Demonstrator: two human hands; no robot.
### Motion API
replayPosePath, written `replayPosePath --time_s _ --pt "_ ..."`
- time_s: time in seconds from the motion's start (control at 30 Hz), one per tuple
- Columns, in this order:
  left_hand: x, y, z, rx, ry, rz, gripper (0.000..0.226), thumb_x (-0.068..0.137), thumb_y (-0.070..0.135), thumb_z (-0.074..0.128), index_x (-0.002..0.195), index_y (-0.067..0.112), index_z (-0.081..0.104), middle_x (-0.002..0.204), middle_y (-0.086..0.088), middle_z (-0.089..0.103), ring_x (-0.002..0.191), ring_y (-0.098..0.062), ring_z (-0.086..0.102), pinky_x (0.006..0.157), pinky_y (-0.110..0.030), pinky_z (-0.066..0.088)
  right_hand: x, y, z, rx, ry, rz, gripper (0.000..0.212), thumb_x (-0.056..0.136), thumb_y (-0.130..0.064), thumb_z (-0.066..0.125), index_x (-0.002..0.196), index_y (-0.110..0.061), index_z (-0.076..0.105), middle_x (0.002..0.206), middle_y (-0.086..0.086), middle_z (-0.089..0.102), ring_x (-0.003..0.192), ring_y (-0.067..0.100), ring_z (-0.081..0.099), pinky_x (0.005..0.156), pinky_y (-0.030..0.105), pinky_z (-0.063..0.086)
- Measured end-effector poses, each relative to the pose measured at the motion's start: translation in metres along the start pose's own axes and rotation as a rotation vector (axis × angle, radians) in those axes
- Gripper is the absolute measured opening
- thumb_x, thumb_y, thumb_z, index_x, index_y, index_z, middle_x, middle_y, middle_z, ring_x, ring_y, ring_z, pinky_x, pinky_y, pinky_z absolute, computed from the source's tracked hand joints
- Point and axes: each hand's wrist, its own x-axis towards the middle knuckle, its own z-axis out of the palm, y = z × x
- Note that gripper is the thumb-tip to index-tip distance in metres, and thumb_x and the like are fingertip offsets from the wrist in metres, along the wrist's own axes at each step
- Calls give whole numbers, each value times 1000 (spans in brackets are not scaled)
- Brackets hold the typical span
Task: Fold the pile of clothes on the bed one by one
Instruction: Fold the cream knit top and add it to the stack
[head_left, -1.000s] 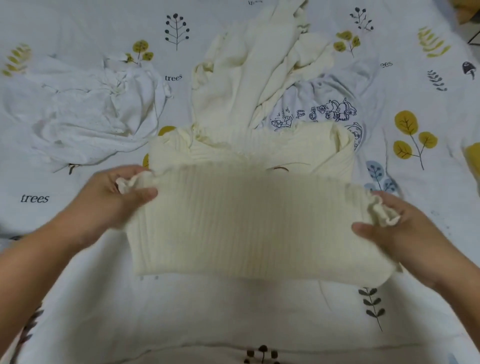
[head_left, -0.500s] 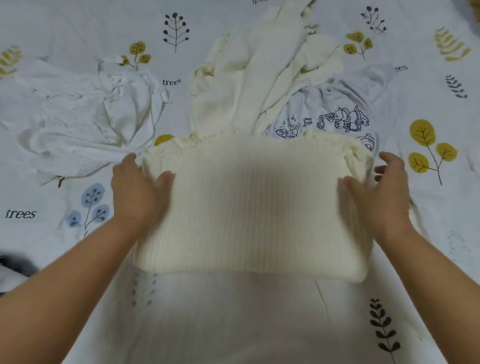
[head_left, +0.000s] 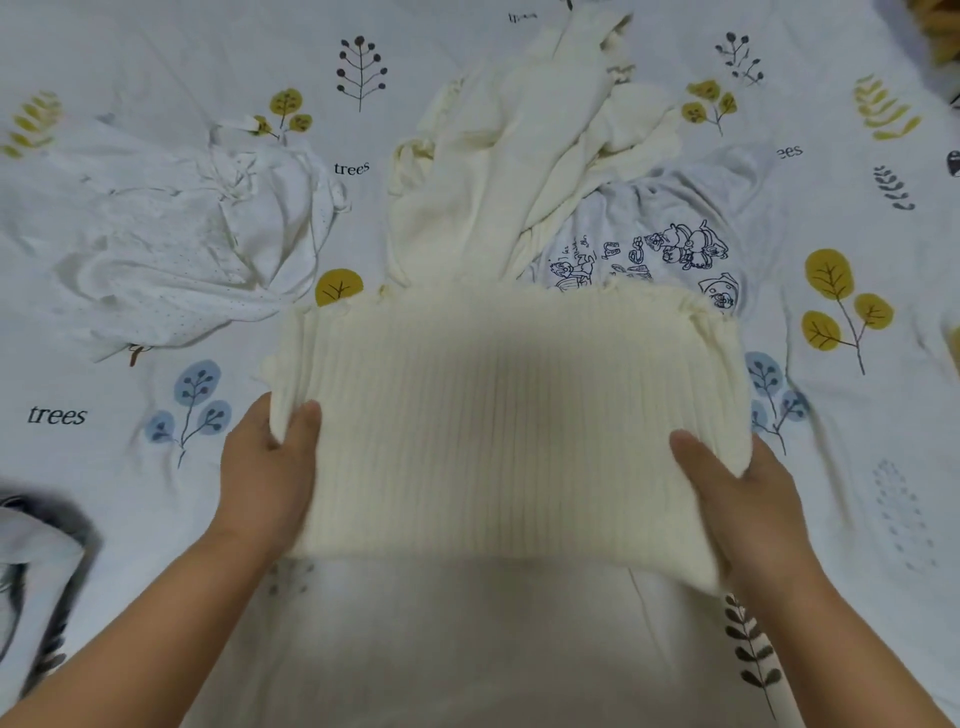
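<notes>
sweater (head_left: 498, 426): ribbed cream knit, matt | bedsheet (head_left: 130, 467): smooth printed cotton-like cloth

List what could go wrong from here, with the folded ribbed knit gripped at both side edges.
1. The left hand and right hand grip only the side edges of the folded cream ribbed knit; if lifted, the unsupported middle may sag and the fold could open.
2. The unfolded cream garment and the cartoon-print T-shirt lie right at its far edge, so pushing forward could snag them.

A home bedroom: tree-printed bedsheet (head_left: 156, 467) strewn with clothes (head_left: 519, 156).
</notes>
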Motion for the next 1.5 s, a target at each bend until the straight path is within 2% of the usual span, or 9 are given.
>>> replayPosePath --time_s 0.2,0.37,0.63,0.73,0.83,0.9,1.1,1.27,1.5 --pt "-64 -42 -41 125 12 -104 25 93 19 53 69 19 57 62 1 58 60 -13 51 55 -20 37 -43 41 -27 -129 -62 178 21 85 -36 62 84 -16 71 67 -10 72 70 14 67 65 27 47" --pt "-65 -50 -38 140 9 -153 23 84 29 66 70 17 53 66 5 56 63 -12 49 58 -22 36 -48 61 -13 -252 -29 147 25 88 -42 55 110 -32 48 90 -13 58 87 18 56 80 36 40" --pt "-19 -37 -24 -32 -15 -225 36 95 27 48 77 -4 53 74 -11 48 69 -21 42 61 -31 32 -26 46 1 -132 268 -79 43 96 -23 44 58 -16 27 55 -2 30 52 13 28 52 31 25" --pt "-16 -39 -21 247 36 -224 31 96 24 47 97 -5 57 95 -18 57 91 -33 53 78 -36 37 -21 53 1 -240 285 -103 44 96 -22 43 55 -15 30 62 6 36 60 22 36 58 33 27" --pt "-34 -21 -10 513 222 143 44 90 20 51 127 -5 47 133 -30 41 121 -44 40 100 -51 30 -24 49 10 -441 403 -216 29 93 -26 40 98 -12 64 104 22 51 97 33 46 86 43 36" --pt "-56 -11 5 582 157 441 57 86 31 44 130 -4 46 138 -31 38 122 -47 41 100 -54 32 -32 45 20 -645 455 -302 51 89 -29 44 136 -8 43 136 28 37 125 37 32 102 53 24" --pt "-105 -49 52 923 -369 767 62 87 52 31 139 20 43 148 -10 32 134 -38 34 109 -49 10 -71 59 67 -1184 -107 -629 62 87 -51 33 142 -23 38 148 15 35 139 34 26 103 63 15" --pt "-93 -62 53 974 -400 646 63 89 55 19 145 25 22 153 -3 17 141 -32 14 112 -45 0 -53 81 62 -1277 -241 -500 61 92 -60 5 133 -38 -33 153 -8 -26 130 16 -40 109 49 -21" --pt "-133 -76 36 910 -453 724 64 95 57 16 146 21 29 153 -10 25 143 -31 11 111 -53 4 -106 85 54 -1150 -215 -642 62 92 -52 24 140 -17 41 147 16 34 137 34 31 107 57 17"
